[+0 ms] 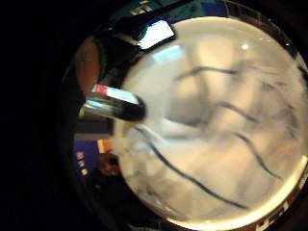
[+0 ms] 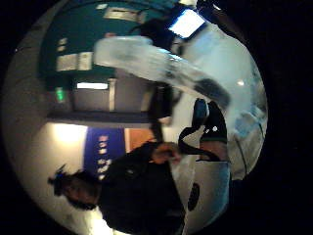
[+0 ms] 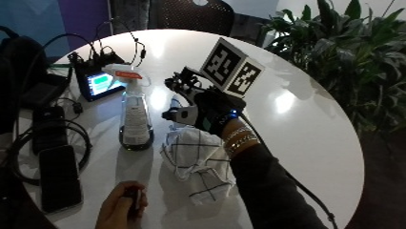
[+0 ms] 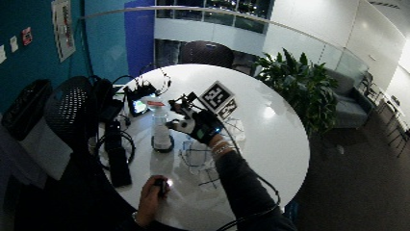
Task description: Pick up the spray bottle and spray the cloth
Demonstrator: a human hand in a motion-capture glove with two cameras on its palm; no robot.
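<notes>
A clear spray bottle [image 3: 135, 114] with a white head and an orange trigger stands upright on the round white table [image 3: 304, 119]. My gloved right hand [image 3: 206, 113] hovers just right of it, above the cloth, fingers relaxed and pointing at the bottle with a small gap between. Nothing is in the hand. The white cloth [image 3: 197, 162] with dark check lines lies crumpled on the table under the hand and wrist. It fills the little finger side palm view [image 1: 216, 134], with the bottle's base [image 1: 115, 103] beside it. The bottle [image 2: 156, 63] looms blurred in the thumb side palm view.
A bare left hand [image 3: 120, 205] holds a small dark object near the table's front edge. A phone [image 3: 60, 176], cables and a small lit screen [image 3: 101, 83] crowd the table's left side. A plant [image 3: 342, 62] stands beyond the right edge.
</notes>
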